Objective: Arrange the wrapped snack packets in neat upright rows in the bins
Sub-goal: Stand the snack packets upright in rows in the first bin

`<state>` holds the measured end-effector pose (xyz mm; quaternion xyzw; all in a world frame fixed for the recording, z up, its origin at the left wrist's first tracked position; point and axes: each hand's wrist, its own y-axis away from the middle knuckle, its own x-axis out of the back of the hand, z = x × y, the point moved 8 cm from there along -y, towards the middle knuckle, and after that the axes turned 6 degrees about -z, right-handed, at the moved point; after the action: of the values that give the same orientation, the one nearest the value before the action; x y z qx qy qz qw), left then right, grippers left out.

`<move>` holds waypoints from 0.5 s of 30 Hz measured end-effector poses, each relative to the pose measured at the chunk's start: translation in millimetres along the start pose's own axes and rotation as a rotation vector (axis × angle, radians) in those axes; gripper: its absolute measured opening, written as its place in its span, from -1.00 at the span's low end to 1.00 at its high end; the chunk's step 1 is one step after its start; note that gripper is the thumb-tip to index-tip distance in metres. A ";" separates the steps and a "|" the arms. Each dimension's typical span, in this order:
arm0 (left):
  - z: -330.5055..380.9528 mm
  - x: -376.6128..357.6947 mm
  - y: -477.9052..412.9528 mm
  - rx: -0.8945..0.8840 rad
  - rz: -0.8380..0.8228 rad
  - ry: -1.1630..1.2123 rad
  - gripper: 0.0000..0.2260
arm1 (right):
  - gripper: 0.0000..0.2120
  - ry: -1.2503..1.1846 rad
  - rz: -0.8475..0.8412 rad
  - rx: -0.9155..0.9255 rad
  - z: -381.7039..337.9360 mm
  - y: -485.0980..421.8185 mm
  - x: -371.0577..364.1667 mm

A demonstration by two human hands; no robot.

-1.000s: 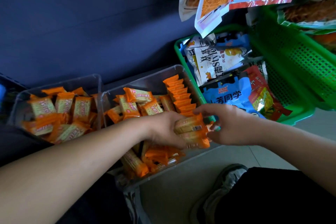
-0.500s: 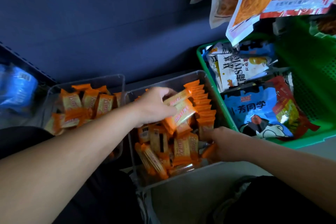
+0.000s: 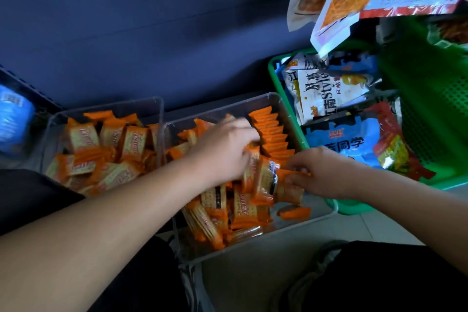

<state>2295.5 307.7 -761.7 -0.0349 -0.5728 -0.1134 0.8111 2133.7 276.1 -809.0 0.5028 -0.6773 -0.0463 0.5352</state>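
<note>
Dark blue panel (image 3: pixel 126 33) backed the floor-level spot in the head view. Two clear plastic bins sat side by side: left bin (image 3: pixel 159 109) w/ loose orange wrapped snack packets (image 3: pixel 83 137), right bin (image 3: pixel 326 213) w/ a jumbled pile plus an upright row (image 3: pixel 272 134) along its right wall. Left hand (image 3: pixel 222 149) lay fingers-down on packets beside that row; grip hidden, can't tell. Right hand (image 3: pixel 326 172) pinched one orange packet (image 3: pixel 288 186) at the row's near end. Green plastic basket (image 3: pixel 430 99) of bagged snacks stood just to the right.
</note>
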 end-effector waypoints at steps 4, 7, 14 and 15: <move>24.8 -41.8 -7.9 0.050 -0.196 -0.029 -0.60 | -0.79 -0.132 0.132 -0.028 8.9 22.9 24.8; 19.8 -68.1 -13.9 0.185 -0.318 0.018 -0.29 | -0.78 -0.355 0.173 -0.059 21.9 41.7 34.5; 6.2 -79.1 -22.6 0.295 -0.348 0.141 -0.33 | -0.77 -0.873 0.160 -0.074 46.3 61.7 28.0; 4.5 -70.7 -23.7 0.325 -0.332 0.186 -0.42 | -0.76 -0.898 0.155 -0.081 48.5 63.0 27.1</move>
<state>2263.5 295.7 -828.1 0.2011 -0.5043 -0.1543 0.8255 2058.6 264.1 -773.2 0.3594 -0.8754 -0.2462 0.2096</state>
